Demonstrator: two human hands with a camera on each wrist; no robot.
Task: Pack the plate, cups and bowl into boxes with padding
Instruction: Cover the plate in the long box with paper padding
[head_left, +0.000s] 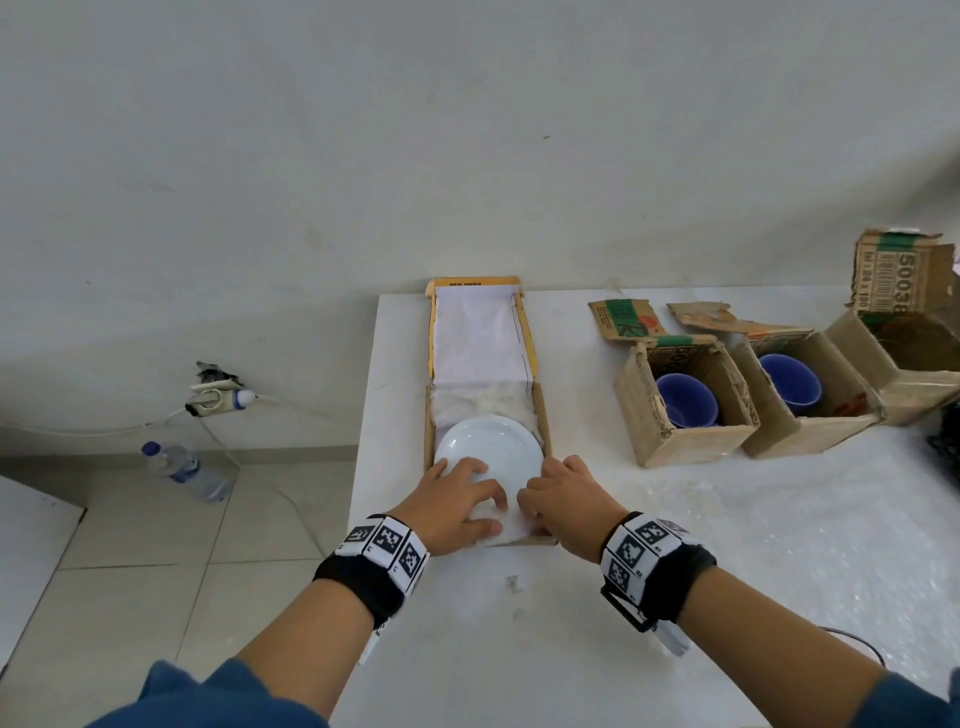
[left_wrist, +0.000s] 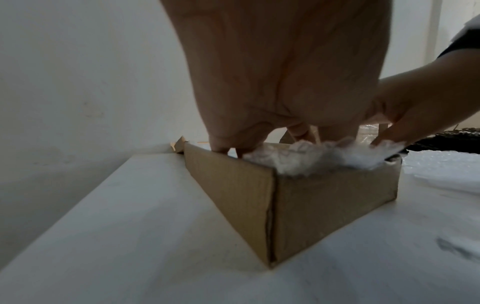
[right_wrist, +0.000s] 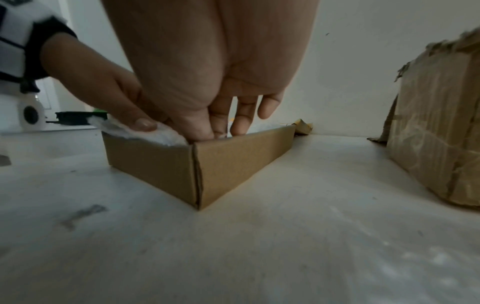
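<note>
White worktop (head_left: 675, 571); plate (head_left: 493, 441) sits on padding (head_left: 483, 402) in flat box (head_left: 543, 415)
left hand (head_left: 457, 504), right hand (head_left: 571, 499) both straight-fingered, pressing padding at near wall, gripping nothing; tuck evenly round rim, keep plate centred

Head view bright, even soft light, weak shadows. Small glare streak on white plate (head_left: 488, 452) in flat cardboard box (head_left: 543, 415). Base of wall (head_left: 208, 234) left of box curves: wide-angle distortion. Wrist views dimmer, grainy; box sides shaded; table (right_wrist: 259, 246) in front of box blurred.
</note>
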